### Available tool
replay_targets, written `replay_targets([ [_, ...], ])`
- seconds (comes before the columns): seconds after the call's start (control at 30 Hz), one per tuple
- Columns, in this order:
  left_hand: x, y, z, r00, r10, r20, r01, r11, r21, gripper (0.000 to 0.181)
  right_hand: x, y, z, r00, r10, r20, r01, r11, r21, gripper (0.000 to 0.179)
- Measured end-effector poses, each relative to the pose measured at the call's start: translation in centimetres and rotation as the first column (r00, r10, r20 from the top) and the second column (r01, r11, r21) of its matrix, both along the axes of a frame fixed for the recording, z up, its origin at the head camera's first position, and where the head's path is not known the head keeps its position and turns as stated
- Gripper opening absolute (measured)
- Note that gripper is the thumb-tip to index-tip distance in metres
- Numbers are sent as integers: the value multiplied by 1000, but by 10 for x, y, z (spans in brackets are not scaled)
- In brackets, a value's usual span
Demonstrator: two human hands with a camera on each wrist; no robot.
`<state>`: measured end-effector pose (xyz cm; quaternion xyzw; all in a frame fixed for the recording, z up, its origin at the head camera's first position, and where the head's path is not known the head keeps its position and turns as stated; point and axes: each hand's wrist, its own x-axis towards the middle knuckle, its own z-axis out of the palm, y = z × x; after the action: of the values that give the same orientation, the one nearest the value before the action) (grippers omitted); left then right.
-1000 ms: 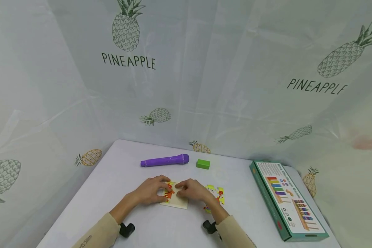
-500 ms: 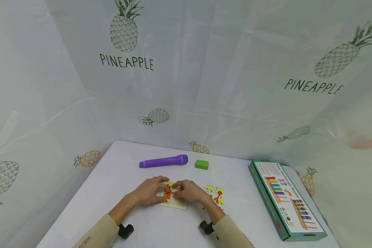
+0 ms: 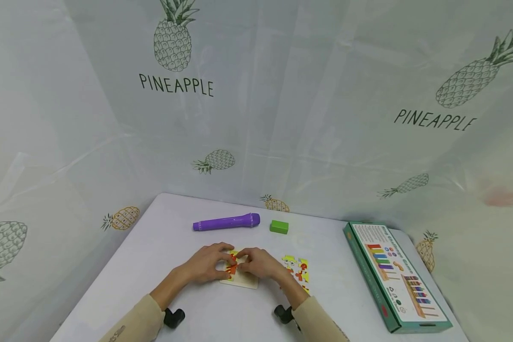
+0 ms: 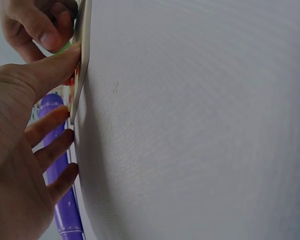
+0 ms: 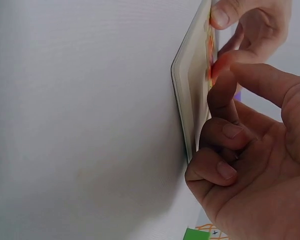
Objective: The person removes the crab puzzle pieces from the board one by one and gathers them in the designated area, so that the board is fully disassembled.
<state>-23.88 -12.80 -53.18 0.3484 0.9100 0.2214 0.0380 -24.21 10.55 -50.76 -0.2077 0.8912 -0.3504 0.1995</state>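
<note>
A pale puzzle board (image 3: 245, 280) lies on the white table, with red, orange and yellow puzzle pieces (image 3: 232, 270) on its left part. My left hand (image 3: 205, 263) lies over the board's left side. In the left wrist view its thumb (image 4: 60, 67) presses on the board and the other fingers are loosely extended beside the edge. My right hand (image 3: 261, 263) is over the board with curled fingers. Thumb and index finger meet at an orange-red puzzle piece (image 5: 224, 62), mostly hidden by the fingers. Several loose puzzle pieces (image 3: 301, 273) lie right of the right hand, partly behind the forearm.
Behind the board lie a purple toy microphone (image 3: 226, 222) and a green block (image 3: 279, 227). A green-edged game box (image 3: 397, 278) stands flat at the table's right side. A pineapple-print curtain (image 3: 256, 118) hangs around the table's back and sides.
My right hand has shifted slightly left along the board, closer to the left fingertips, then stayed about there. The left hand has held its place on the board.
</note>
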Motion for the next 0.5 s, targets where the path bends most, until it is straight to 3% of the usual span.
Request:
replay_targets([
  [0.5, 0, 1, 4, 1000, -9, -6, 9, 1000, -4, 26, -1, 1, -4, 1000, -12, 20, 12, 1000, -12, 35],
])
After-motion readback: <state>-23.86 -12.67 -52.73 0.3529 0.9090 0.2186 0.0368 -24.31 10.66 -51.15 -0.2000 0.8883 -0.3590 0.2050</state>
